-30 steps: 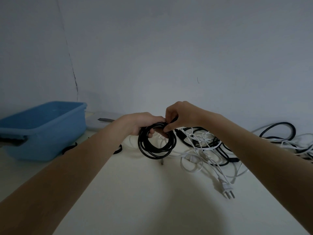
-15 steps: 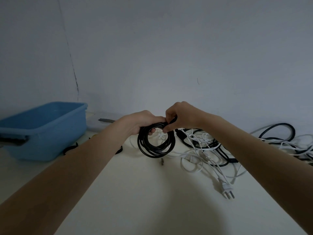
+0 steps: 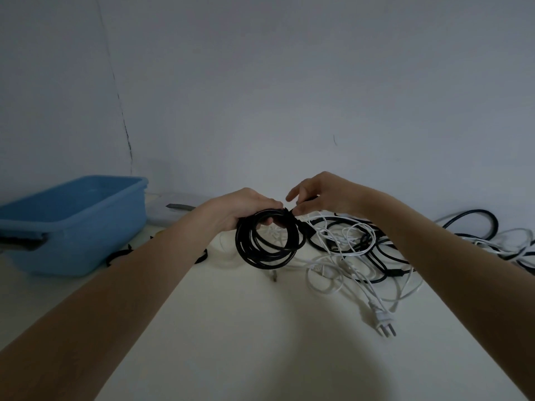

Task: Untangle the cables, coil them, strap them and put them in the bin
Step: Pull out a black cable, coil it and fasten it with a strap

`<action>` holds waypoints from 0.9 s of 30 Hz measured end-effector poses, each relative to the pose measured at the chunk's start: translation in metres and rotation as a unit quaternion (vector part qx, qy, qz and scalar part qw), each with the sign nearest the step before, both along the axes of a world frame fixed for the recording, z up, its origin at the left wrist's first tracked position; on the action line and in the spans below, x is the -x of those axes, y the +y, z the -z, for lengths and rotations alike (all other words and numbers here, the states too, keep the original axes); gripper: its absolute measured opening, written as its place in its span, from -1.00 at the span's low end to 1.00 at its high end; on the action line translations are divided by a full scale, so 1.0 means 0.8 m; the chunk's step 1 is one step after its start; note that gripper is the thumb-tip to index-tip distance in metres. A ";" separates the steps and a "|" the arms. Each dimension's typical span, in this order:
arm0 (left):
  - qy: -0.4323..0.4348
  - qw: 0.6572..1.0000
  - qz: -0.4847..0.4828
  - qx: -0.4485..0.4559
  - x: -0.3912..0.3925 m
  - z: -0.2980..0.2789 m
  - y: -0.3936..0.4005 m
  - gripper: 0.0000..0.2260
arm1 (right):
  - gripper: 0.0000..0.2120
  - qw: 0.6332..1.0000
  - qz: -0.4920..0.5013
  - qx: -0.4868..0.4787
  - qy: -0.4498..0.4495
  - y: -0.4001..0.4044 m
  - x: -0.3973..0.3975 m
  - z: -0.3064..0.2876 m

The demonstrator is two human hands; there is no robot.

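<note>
My left hand (image 3: 246, 208) grips the top of a black coiled cable (image 3: 267, 246), which hangs upright just above the white table (image 3: 231, 328). My right hand (image 3: 321, 195) pinches something small and dark at the top right of the coil, with its index finger raised. To the right lies a tangle of white and black cables (image 3: 359, 250). A white two-pin plug (image 3: 382, 321) trails toward me from the tangle. The blue bin (image 3: 72, 224) stands open at the left.
Black straps (image 3: 115, 256) lie on the table beside the bin, partly behind my left forearm. A pale flat lid (image 3: 170, 211) rests against the wall behind the bin. More black and white cable loops (image 3: 492, 235) spread to the far right edge.
My right hand has loosened from the coil's top, its index finger lifting, and now pinches only at the coil's upper right. The left hand and the coil have stayed put.
</note>
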State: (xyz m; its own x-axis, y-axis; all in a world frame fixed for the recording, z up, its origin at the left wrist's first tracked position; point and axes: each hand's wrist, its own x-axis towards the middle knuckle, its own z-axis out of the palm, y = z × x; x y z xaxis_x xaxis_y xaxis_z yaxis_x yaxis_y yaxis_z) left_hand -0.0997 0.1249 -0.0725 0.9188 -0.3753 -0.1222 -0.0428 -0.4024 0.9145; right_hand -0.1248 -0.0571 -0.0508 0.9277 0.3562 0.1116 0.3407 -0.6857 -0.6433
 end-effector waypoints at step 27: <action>-0.151 0.978 0.117 -0.082 0.018 -0.008 -0.015 -0.82 | -0.85 0.982 0.036 -0.177 0.063 -0.027 -0.001 0.013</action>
